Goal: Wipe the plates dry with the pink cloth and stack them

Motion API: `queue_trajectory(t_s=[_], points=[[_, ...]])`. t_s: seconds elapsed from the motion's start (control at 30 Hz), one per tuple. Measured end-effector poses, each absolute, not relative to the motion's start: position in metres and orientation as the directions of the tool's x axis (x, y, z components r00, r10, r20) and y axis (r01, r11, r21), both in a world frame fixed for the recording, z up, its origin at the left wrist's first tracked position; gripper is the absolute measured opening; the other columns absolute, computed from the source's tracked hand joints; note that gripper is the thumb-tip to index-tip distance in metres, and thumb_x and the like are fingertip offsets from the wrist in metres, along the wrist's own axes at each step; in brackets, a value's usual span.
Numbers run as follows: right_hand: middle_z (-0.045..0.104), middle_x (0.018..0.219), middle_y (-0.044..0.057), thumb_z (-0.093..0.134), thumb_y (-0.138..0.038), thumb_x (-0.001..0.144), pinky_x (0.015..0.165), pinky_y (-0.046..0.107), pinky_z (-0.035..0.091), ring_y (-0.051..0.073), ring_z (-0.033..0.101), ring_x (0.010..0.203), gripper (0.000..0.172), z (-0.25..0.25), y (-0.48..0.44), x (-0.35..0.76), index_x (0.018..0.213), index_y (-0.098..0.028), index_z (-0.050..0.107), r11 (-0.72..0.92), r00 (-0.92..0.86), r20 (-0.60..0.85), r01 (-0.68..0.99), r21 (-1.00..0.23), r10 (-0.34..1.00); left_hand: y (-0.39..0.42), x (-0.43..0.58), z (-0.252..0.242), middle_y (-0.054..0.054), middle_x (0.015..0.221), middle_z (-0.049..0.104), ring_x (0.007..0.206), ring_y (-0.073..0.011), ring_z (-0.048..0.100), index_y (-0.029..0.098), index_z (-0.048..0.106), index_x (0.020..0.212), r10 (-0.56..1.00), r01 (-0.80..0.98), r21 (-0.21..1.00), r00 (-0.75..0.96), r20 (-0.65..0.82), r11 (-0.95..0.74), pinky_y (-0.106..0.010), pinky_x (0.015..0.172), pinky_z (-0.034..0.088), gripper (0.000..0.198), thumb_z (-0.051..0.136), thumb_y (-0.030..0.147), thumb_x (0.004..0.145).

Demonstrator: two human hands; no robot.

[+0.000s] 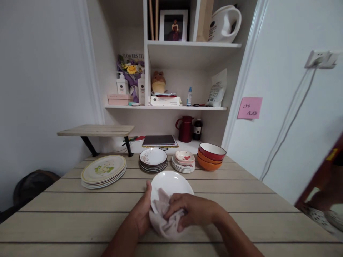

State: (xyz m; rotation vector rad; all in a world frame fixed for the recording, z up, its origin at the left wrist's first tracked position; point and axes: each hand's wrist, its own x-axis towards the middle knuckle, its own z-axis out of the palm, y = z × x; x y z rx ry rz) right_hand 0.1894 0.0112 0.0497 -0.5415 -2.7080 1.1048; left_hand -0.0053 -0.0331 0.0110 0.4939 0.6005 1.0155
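The white plate (174, 181) sits between my hands — left hand (142, 213) clamped on its rim, right hand (194, 208) clutching a cloth (164, 225) over it; stacked bowls (210, 158) beyond the right.

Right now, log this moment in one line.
left hand: holds plate | right hand: holds cloth against plate | behind: stacked bowls

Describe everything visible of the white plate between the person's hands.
The white plate is round, glossy and plain where it shows, ceramic by its look, with its upper face in view. A crumpled pale cloth covers much of its near part, bunched there under the right hand. The left hand holds its left edge, thumb along the rim. It is in front of the stacked dishes; whether it rests on the table or is lifted cannot be told.
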Motion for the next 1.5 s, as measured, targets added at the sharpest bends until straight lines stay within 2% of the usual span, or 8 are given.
queue_trajectory(t_s=[0.13, 0.33, 0.63, 0.9, 1.03, 1.2, 1.33, 1.5], points=[[0.066, 0.1, 0.0, 0.071, -0.019, 0.063, 0.078, 0.027, 0.045, 0.02, 0.06, 0.091, 0.04, 0.052, 0.025, 0.221, 0.101, -0.032, 0.073, 0.583, -0.767, -0.066, 0.537, -0.61, 0.638, -0.031, -0.004, 0.013, -0.017, 0.121, 0.065, 0.116, -0.0278, 0.059, 0.01, 0.045, 0.137, 0.923, -0.628, 0.683, 0.325, -0.206, 0.374, -0.041, 0.104, 0.037, 0.07, 0.04, 0.06, 0.087], [0.062, 0.103, 0.008, 0.06, -0.028, 0.075, 0.076, 0.03, 0.043, 0.021, 0.059, 0.088, 0.032, 0.039, 0.044, 0.205, 0.105, -0.024, 0.069, 0.372, -0.348, 0.14, 0.808, -0.457, 0.927, -0.034, 0.0, 0.015, -0.015, 0.125, 0.063, 0.117, -0.0263, 0.058, 0.015, 0.037, 0.142, 0.943, -0.602, 0.726, 0.219, -0.251, 0.333, -0.042, 0.105, 0.036, 0.066, 0.05, 0.051, 0.088], [0.053, 0.122, 0.012, 0.059, -0.026, 0.08, 0.098, 0.038, 0.036, 0.028, 0.046, 0.114, 0.049, 0.033, 0.027, 0.143, 0.128, -0.024, 0.058, 0.654, -0.57, 0.321, 0.643, -0.399, 0.756, -0.03, -0.002, 0.008, -0.015, 0.12, 0.066, 0.112, -0.0256, 0.061, 0.016, 0.043, 0.138, 0.943, -0.681, 0.658, 0.291, -0.159, 0.321, -0.04, 0.102, 0.039, 0.067, 0.039, 0.061, 0.088], [0.06, 0.115, 0.0, 0.068, -0.023, 0.073, 0.091, 0.027, 0.042, 0.017, 0.056, 0.104, 0.04, 0.052, 0.011, 0.186, 0.111, -0.034, 0.069, 0.662, -0.919, 0.01, 0.276, -0.697, 0.394, -0.032, -0.003, 0.009, -0.019, 0.113, 0.068, 0.112, -0.0304, 0.061, 0.008, 0.049, 0.133, 0.91, -0.651, 0.64, 0.352, -0.22, 0.407, -0.044, 0.099, 0.04, 0.08, 0.032, 0.07, 0.084], [0.067, 0.102, 0.0, 0.069, -0.021, 0.068, 0.081, 0.026, 0.044, 0.018, 0.061, 0.092, 0.035, 0.051, 0.024, 0.219, 0.101, -0.03, 0.074, 0.554, -0.783, -0.108, 0.523, -0.647, 0.613, -0.03, -0.004, 0.007, -0.017, 0.117, 0.067, 0.115, -0.0281, 0.059, 0.009, 0.049, 0.133, 0.926, -0.647, 0.672, 0.331, -0.181, 0.362, -0.042, 0.102, 0.038, 0.073, 0.034, 0.064, 0.088], [0.067, 0.095, 0.007, 0.058, -0.026, 0.077, 0.075, 0.029, 0.042, 0.021, 0.061, 0.083, 0.022, 0.042, 0.044, 0.211, 0.092, -0.022, 0.074, 0.39, -0.389, 0.103, 0.794, -0.466, 0.915, -0.029, -0.003, 0.007, -0.016, 0.123, 0.064, 0.118, -0.0265, 0.057, 0.012, 0.042, 0.139, 0.931, -0.641, 0.677, 0.29, -0.222, 0.362, -0.041, 0.104, 0.036, 0.066, 0.042, 0.056, 0.089], [0.06, 0.109, 0.011, 0.053, -0.03, 0.082, 0.082, 0.032, 0.042, 0.023, 0.058, 0.095, 0.036, 0.034, 0.045, 0.173, 0.115, -0.023, 0.066, 0.389, -0.33, 0.206, 0.808, -0.442, 0.921, -0.03, -0.003, 0.007, -0.015, 0.122, 0.065, 0.117, -0.0251, 0.058, 0.012, 0.041, 0.139, 0.934, -0.647, 0.676, 0.278, -0.223, 0.354, -0.039, 0.105, 0.036, 0.064, 0.047, 0.051, 0.089], [0.054, 0.12, 0.013, 0.057, -0.023, 0.079, 0.096, 0.037, 0.037, 0.027, 0.048, 0.112, 0.052, 0.034, 0.031, 0.14, 0.13, -0.023, 0.056, 0.649, -0.531, 0.376, 0.66, -0.378, 0.759, -0.028, -0.003, 0.006, -0.017, 0.117, 0.067, 0.114, -0.0256, 0.06, 0.009, 0.046, 0.136, 0.933, -0.667, 0.659, 0.318, -0.17, 0.347, -0.038, 0.104, 0.037, 0.065, 0.045, 0.054, 0.088]])
